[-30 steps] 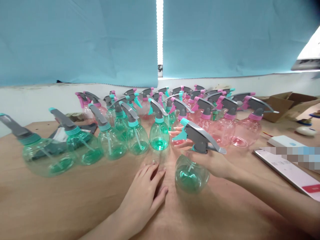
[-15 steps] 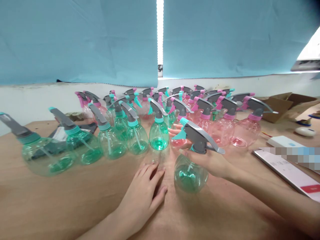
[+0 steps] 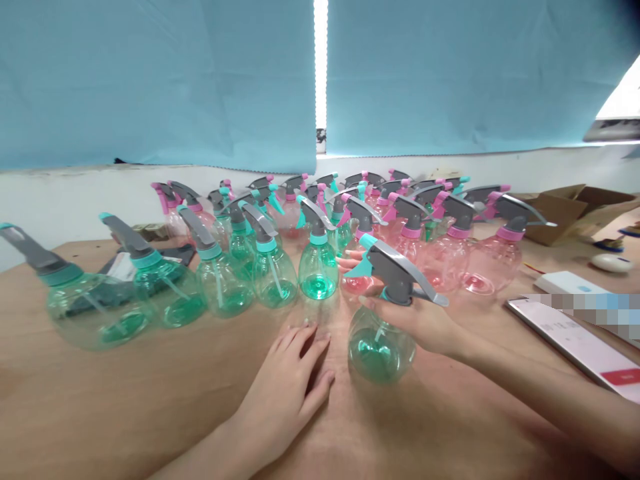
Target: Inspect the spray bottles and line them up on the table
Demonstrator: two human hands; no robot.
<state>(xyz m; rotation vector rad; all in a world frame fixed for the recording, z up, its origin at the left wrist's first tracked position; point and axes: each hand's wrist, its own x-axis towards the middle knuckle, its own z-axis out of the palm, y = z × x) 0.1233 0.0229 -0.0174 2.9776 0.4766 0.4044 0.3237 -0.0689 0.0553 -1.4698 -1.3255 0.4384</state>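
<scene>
- Table: left hand rests there, fingers relaxed.
- Cardboard box: open, beyond the right hand.
- Green spray bottle: beside the left hand, neck grasped by the right.
- Dip tube: inside that bottle.

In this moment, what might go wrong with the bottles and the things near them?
The right hand is around the neck of the nearest green bottle; a loose hold might let it tip. Pink bottles stand close together behind it, so a bump could perhaps spread. The phone lies beside the right forearm, which might brush it.
</scene>
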